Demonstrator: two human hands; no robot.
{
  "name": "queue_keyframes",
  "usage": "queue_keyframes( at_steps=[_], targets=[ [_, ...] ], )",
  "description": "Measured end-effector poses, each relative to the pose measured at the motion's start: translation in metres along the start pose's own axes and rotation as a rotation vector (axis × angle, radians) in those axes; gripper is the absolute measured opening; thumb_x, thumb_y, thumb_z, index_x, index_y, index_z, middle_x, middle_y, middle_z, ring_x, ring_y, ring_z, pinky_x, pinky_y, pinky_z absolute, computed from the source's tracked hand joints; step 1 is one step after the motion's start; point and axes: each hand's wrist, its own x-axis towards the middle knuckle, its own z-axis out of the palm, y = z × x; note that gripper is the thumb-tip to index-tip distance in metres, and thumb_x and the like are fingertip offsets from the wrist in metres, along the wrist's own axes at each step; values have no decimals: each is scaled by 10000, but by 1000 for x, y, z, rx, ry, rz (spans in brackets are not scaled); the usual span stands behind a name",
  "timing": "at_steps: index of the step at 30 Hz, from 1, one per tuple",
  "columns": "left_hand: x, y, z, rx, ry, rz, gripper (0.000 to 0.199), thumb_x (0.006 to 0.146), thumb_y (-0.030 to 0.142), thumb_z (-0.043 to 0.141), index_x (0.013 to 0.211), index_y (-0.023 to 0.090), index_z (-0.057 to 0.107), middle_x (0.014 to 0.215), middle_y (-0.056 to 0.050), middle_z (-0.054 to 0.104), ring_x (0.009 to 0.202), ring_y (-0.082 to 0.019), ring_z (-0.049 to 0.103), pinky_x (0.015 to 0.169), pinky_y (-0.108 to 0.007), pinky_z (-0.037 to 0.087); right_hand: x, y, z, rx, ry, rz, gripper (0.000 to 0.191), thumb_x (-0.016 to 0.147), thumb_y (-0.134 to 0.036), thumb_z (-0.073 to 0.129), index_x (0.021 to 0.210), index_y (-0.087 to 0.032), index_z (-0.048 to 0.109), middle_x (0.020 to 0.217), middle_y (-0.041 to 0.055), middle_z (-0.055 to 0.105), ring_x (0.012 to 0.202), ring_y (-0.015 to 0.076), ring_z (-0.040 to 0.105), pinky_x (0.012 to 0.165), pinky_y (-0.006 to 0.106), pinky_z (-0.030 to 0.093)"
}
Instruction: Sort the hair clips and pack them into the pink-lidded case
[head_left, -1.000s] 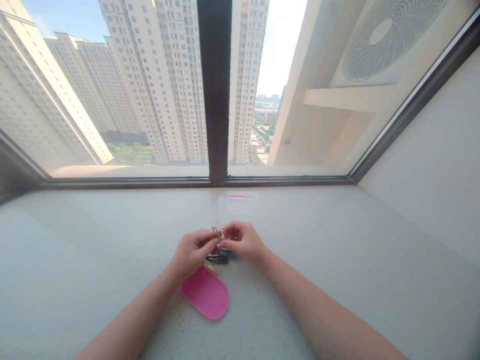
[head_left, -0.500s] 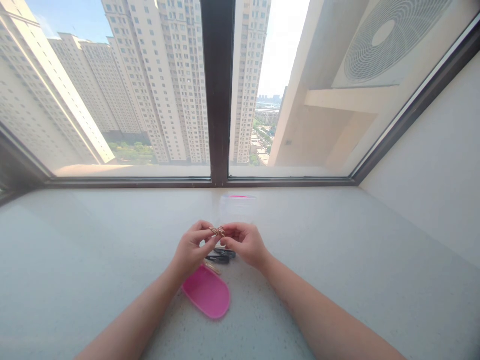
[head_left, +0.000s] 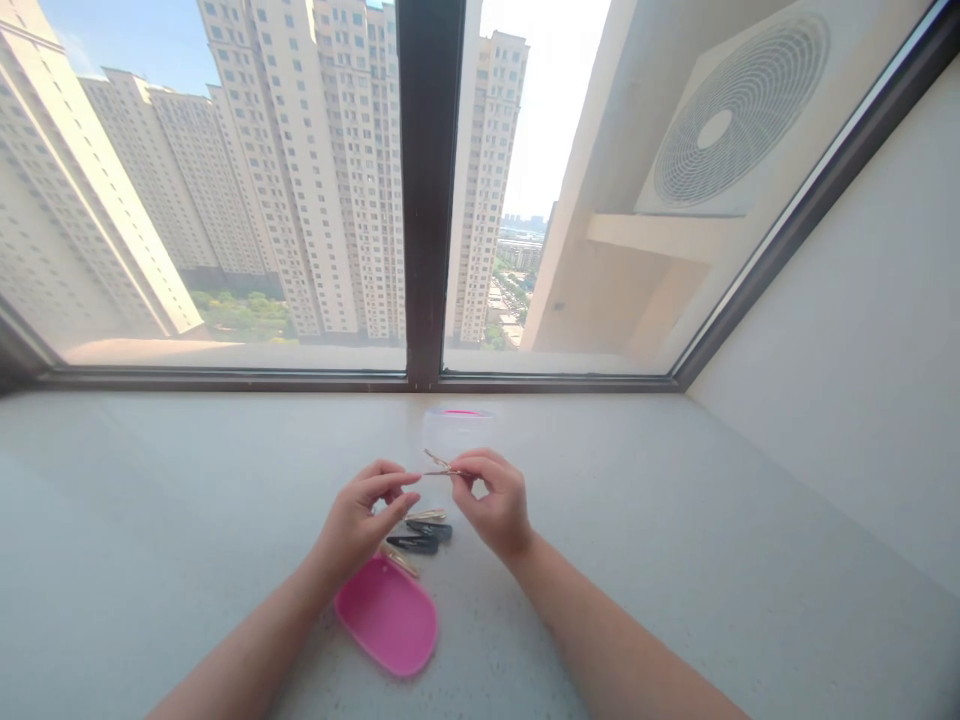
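A gold hair clip [head_left: 438, 466] is pinched between the thumb and fingers of my right hand [head_left: 495, 500]. Its two arms stand apart and point left. My left hand [head_left: 367, 510] is just left of it, thumb and index finger spread, with the index fingertip close to the lower arm; whether they touch I cannot tell. Below the hands, black hair clips [head_left: 416, 543] lie on the pale speckled sill [head_left: 600, 560]. A gold clip [head_left: 426, 516] lies just beyond them, and another gold clip [head_left: 400, 560] rests nearer, at the edge of the pink tray [head_left: 390, 620].
A clear container with a pink strip [head_left: 459, 416] stands beyond the hands, close to the window frame [head_left: 345, 382]. A white wall [head_left: 847, 330] borders the sill on the right. Tall buildings and an air-conditioner unit [head_left: 742, 110] show outside the glass.
Half a second ago both hands held a gold item together. My left hand has come off to the left, while the clip stays in my right hand with its arms spread. The view has shifted slightly.
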Motion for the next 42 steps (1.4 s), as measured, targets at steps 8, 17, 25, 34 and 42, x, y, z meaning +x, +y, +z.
queue_keyframes(
  at_steps=[8, 17, 25, 34, 42],
  targets=[
    [3, -5, -2, -26, 38, -27, 245, 807, 331, 595, 977, 195, 707, 859, -43, 589, 680, -130, 550, 631, -248, 465, 12, 16, -27, -192, -2, -61, 107, 749, -157, 562, 792, -191, 654, 774, 53, 600, 580, 129, 508, 511, 256, 436],
    [3, -8, -1, -36, 33, -34, 243, 805, 337, 594, 968, 202, 713, 861, -46, 600, 701, -139, 563, 638, -250, 469, 18, 23, -42, -322, 21, -46, 115, 738, -144, 538, 772, -178, 643, 760, 49, 595, 604, 134, 519, 535, 252, 443],
    [2, -6, -1, -50, 30, -44, 234, 790, 334, 607, 940, 195, 722, 845, -46, 607, 686, -140, 563, 628, -244, 468, 21, 33, -39, -404, 100, -25, 124, 747, -144, 532, 779, -172, 649, 718, 34, 586, 556, 125, 503, 544, 252, 423],
    [3, -9, -4, 16, 6, -47, 229, 813, 342, 584, 926, 185, 706, 875, -49, 599, 720, -149, 578, 644, -256, 470, 20, 42, -31, -448, 89, 26, 179, 793, -254, 600, 930, -177, 684, 818, 53, 678, 508, 123, 467, 608, 288, 440],
    [2, -13, -12, 41, 68, -46, 231, 807, 367, 586, 905, 191, 701, 891, -45, 605, 772, -164, 581, 688, -261, 471, 20, 44, -28, -420, 22, 11, 184, 821, -227, 568, 930, -186, 710, 923, 73, 682, 635, 149, 569, 640, 279, 461]
  ],
)
